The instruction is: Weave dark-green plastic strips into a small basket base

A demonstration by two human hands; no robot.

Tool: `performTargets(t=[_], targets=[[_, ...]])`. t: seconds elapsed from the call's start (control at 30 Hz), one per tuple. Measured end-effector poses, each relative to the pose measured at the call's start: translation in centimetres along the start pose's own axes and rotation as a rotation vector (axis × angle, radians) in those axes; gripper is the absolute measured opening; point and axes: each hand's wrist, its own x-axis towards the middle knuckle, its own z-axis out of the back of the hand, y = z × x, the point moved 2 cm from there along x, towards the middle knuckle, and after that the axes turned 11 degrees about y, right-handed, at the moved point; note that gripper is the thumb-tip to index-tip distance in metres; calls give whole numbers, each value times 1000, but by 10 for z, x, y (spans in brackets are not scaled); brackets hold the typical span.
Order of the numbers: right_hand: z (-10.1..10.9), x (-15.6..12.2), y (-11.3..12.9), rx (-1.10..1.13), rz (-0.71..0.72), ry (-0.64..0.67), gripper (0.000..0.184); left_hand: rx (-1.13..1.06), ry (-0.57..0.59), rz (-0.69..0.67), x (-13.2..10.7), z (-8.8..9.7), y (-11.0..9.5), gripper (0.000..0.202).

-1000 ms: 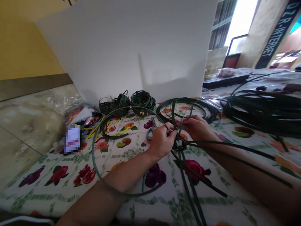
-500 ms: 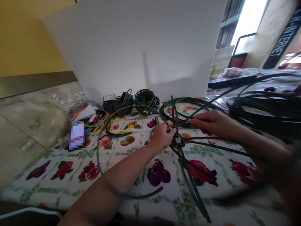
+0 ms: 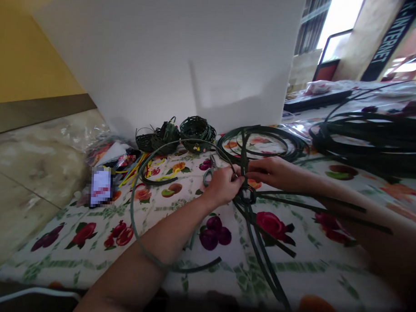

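Note:
Dark green flat strips (image 3: 264,267) spread out like spokes from a small woven ring (image 3: 248,195) just above the tablecloth. My left hand (image 3: 223,185) is closed at the ring's upper left, thumb and fingers pinching a strip. From that hand a long thin strip (image 3: 133,217) loops left and passes over my forearm. My right hand (image 3: 267,171) is beside it, fingers pinched at the upright strips (image 3: 244,152) above the ring; the exact grip is partly hidden. Scissors (image 3: 208,176) lie behind my left hand, partly covered by it.
Small woven baskets (image 3: 197,133) stand at the back by a white board (image 3: 164,50). Coiled strips (image 3: 225,143) lie behind my hands, and a larger coil (image 3: 372,139) sits at the right. Yellow strips (image 3: 134,171) and plastic packets (image 3: 107,152) are at the left on the fruit-patterned tablecloth (image 3: 98,266).
My right hand has moved left, up to the upright strips next to my left hand. The long strip it held out to the right no longer stretches across. The view has shifted slightly.

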Motion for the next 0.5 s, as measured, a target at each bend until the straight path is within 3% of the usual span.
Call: performTargets(t=[0.27, 0.5], targets=[[-4, 9, -6, 294, -81, 215, 49, -204, -35, 107, 9, 2, 14, 10], [5, 6, -13, 262, -119, 97, 45, -753, 36, 269, 6, 4, 4, 11]])
